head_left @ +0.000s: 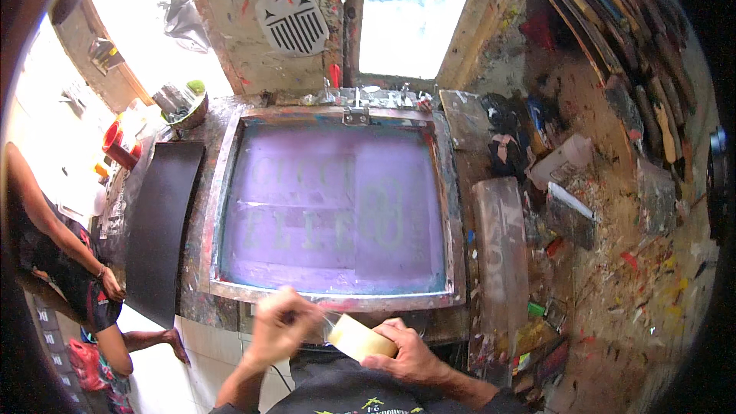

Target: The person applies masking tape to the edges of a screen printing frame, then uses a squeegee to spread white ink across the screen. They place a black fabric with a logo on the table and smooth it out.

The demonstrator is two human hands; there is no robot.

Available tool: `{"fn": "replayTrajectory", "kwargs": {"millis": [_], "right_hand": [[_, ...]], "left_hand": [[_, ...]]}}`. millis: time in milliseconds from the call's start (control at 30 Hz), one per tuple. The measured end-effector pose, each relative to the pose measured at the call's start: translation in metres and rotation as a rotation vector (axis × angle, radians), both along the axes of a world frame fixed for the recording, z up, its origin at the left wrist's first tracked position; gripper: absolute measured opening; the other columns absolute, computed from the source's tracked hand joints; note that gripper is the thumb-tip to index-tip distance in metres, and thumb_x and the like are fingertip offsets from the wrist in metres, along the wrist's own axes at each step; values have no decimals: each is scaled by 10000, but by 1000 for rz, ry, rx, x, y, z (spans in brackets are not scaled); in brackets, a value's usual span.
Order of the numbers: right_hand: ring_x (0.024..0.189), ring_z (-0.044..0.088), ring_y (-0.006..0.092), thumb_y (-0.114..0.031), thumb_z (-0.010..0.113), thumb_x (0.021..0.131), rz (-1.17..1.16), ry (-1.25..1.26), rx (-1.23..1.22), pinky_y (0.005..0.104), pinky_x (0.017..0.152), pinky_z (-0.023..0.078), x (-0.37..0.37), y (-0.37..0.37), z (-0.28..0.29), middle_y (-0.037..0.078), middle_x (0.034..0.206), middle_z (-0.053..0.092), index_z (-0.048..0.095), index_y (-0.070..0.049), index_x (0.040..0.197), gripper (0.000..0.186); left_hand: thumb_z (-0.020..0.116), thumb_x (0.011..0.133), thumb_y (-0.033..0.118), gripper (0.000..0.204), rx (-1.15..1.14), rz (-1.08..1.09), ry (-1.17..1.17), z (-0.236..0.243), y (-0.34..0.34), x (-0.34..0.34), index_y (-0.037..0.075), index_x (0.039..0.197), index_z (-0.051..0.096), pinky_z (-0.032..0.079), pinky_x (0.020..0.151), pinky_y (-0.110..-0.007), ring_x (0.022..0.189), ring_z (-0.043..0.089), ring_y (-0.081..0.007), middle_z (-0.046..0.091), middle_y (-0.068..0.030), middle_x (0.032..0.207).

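My right hand [410, 360] grips a wide roll of pale yellow tape [356, 337] below the near edge of a screen-printing frame. Just left of the roll, my left hand [280, 322] is pinched on what looks like the loose end of the tape, with a thin translucent strip stretching toward the roll. The frame [456, 261] lies flat on the worn bench, with faint stencilled shapes on its purple mesh [295, 169] and a hinge clamp [355, 113] at its far edge.
A long black board [159, 230] lies left of the frame. Another person [65, 238] is at the far left. A red container [121, 142] and a bucket [184, 107] sit back left. Paint-stained boards [498, 253], a translucent jug [556, 165] and stacked planks [629, 38] are at right.
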State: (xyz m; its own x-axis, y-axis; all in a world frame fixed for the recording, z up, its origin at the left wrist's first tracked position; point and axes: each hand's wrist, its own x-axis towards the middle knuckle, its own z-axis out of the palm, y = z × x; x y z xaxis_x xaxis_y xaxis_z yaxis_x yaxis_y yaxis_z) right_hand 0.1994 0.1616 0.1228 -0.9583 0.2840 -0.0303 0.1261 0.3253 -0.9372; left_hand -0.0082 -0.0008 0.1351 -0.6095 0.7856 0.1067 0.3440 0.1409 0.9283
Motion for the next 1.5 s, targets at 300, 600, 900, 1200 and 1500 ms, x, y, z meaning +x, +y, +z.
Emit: {"fn": "replayTrajectory", "kwargs": {"millis": [300,600,900,1200,1500], "right_hand": [[518,510,217,-516,861,770,-75,-18,911,371,673,487,86,88,141,15,555,481,562,-121,662,507],[688,555,179,-420,815,827,-222,360,1317,483,812,442,100,50,119,-21,650,505,581,-147,697,382],[806,597,149,-438,800,850,-192,115,1018,602,1041,325,87,10,-74,-58,672,538,625,-201,729,318],[987,602,205,-470,785,855,-523,605,476,487,929,451,50,46,89,26,1127,655,664,-174,1148,433],[813,624,210,-48,724,925,-1136,221,50,329,736,511,49,62,-37,89,909,637,609,-32,1009,143]], "left_hand": [[605,1031,133,110,579,832,199,72,-177,-208,51,957,615,408,661,-250,731,425,-98,457,-5,857],[544,1052,239,248,1262,-53,-508,65,-145,-190,83,1239,589,401,1051,-442,1077,501,-257,517,-125,1108],[567,1019,110,109,1005,-134,-727,69,-72,-219,13,1049,607,411,1031,-417,1000,523,-221,530,-73,980],[587,1017,108,110,563,71,-442,8,115,-225,24,1074,629,478,980,-405,1001,589,-219,604,-82,1008],[714,960,153,192,246,-114,-483,-90,373,-141,29,1091,648,551,829,-311,917,677,-176,701,-72,1018]]}}
